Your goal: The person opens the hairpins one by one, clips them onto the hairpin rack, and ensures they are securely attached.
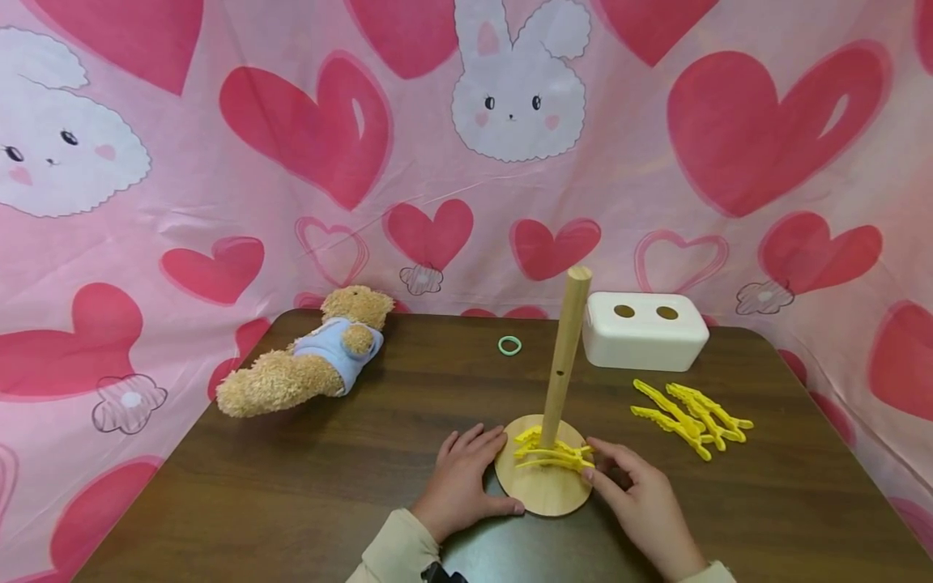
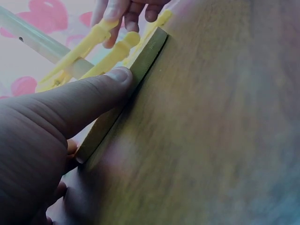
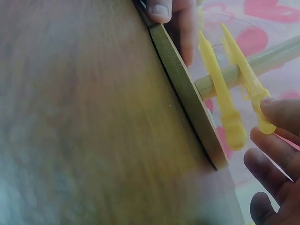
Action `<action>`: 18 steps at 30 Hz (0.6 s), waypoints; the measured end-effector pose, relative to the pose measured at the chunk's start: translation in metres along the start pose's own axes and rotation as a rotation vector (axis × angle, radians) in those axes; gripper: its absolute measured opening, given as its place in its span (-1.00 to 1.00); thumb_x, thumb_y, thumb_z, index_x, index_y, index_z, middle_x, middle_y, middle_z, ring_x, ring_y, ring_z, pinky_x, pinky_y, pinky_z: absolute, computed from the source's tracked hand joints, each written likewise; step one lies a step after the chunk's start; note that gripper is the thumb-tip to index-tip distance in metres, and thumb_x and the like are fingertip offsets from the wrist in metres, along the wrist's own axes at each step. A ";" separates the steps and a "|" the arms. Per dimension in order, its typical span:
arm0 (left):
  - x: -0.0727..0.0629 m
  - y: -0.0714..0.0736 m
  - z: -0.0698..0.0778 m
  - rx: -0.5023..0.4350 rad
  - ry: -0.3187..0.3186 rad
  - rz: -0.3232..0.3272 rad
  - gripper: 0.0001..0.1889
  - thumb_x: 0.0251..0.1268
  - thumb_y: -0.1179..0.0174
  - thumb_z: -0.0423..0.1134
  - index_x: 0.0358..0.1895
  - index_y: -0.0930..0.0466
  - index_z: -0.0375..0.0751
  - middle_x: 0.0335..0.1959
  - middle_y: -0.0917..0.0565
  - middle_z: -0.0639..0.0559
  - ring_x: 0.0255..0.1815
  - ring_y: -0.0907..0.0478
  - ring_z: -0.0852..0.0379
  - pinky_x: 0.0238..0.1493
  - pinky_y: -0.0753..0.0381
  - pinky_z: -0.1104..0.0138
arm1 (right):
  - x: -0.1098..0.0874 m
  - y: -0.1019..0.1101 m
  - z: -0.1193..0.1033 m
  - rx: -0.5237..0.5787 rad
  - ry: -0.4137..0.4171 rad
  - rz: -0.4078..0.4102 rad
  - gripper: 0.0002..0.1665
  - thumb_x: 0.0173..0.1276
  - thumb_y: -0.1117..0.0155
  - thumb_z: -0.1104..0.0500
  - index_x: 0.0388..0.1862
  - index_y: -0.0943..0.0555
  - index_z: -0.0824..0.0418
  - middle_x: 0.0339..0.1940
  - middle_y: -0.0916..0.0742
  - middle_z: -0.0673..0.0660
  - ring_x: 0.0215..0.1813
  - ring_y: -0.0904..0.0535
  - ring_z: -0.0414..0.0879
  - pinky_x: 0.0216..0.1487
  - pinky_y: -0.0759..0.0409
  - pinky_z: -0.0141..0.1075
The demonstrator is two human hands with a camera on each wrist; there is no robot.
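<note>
A wooden stand has a round base and an upright post. My left hand holds the base at its left side, its thumb against the front rim and its fingers farther back. Yellow alligator hair clips lie across the foot of the post, one low clip close over the base. Above it, my right hand pinches the wide end of another yellow hair clip between thumb and forefinger, while its other fingers are bent and apart. This upper clip overlaps the post in both wrist views.
Several loose yellow hair clips lie on the dark wooden table to the right. Behind them stands a white box with two round holes. A green ring lies behind the stand, and a teddy bear at the back left.
</note>
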State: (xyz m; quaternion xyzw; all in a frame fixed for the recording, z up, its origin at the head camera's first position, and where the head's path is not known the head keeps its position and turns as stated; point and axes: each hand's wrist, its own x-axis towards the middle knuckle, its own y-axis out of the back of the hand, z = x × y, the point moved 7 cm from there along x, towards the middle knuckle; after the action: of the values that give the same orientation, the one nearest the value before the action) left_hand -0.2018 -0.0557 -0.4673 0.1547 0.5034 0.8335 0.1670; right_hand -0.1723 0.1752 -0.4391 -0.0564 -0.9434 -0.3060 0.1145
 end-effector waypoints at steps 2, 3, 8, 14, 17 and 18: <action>0.000 0.000 0.000 0.000 -0.001 0.001 0.05 -0.09 -0.44 0.40 0.48 -0.38 -0.08 0.49 -0.38 0.09 0.52 -0.22 -0.07 0.45 -0.09 -0.17 | 0.000 0.000 0.003 -0.006 -0.018 -0.005 -0.59 0.27 -0.46 0.28 0.12 -0.70 0.18 -0.26 -0.73 -0.05 -0.28 -0.57 -0.26 -0.32 -0.59 -0.37; 0.000 0.000 0.000 -0.001 -0.002 0.001 0.05 -0.09 -0.44 0.40 0.48 -0.38 -0.08 0.49 -0.38 0.09 0.52 -0.22 -0.07 0.45 -0.09 -0.17 | 0.000 0.000 0.004 -0.008 -0.024 -0.007 -0.58 0.27 -0.46 0.27 0.13 -0.70 0.18 -0.25 -0.74 -0.04 -0.28 -0.58 -0.26 -0.32 -0.59 -0.37; -0.001 0.001 -0.001 -0.007 -0.001 0.001 0.06 -0.09 -0.43 0.41 0.49 -0.37 -0.08 0.49 -0.38 0.09 0.53 -0.21 -0.07 0.46 -0.08 -0.18 | 0.001 0.005 0.010 -0.002 -0.059 0.007 -0.59 0.24 -0.52 0.16 0.08 -0.71 0.14 -0.12 -0.75 0.00 -0.20 -0.61 -0.23 -0.27 -0.60 -0.38; -0.002 0.000 -0.003 -0.011 0.013 -0.010 0.04 -0.06 -0.39 0.44 0.49 -0.37 -0.06 0.50 -0.37 0.11 0.54 -0.20 -0.07 0.47 -0.05 -0.18 | 0.000 0.020 0.021 -0.032 -0.071 0.060 -0.64 0.20 -0.56 0.12 -0.02 -0.74 0.12 -0.08 -0.73 0.02 -0.19 -0.60 -0.23 -0.25 -0.58 -0.39; -0.001 -0.002 -0.003 -0.015 0.022 -0.015 0.02 -0.01 -0.32 0.48 0.49 -0.37 -0.04 0.49 -0.37 0.13 0.54 -0.19 -0.05 0.47 -0.05 -0.18 | 0.001 0.031 0.029 -0.046 -0.069 0.103 -0.66 0.20 -0.56 0.15 -0.04 -0.74 0.15 -0.09 -0.73 0.05 -0.20 -0.59 -0.26 -0.26 -0.56 -0.44; 0.000 -0.002 -0.002 -0.016 0.024 -0.014 0.01 0.00 -0.30 0.49 0.49 -0.37 -0.03 0.49 -0.37 0.13 0.54 -0.19 -0.04 0.47 -0.05 -0.18 | 0.002 0.035 0.031 -0.058 -0.074 0.118 -0.67 0.21 -0.55 0.14 -0.04 -0.74 0.15 -0.09 -0.74 0.06 -0.21 -0.58 -0.28 -0.26 -0.55 -0.46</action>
State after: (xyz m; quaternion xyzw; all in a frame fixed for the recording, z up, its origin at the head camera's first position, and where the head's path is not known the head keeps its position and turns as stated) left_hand -0.2025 -0.0566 -0.4701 0.1400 0.4998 0.8380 0.1681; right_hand -0.1735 0.2220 -0.4435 -0.1263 -0.9328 -0.3237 0.0957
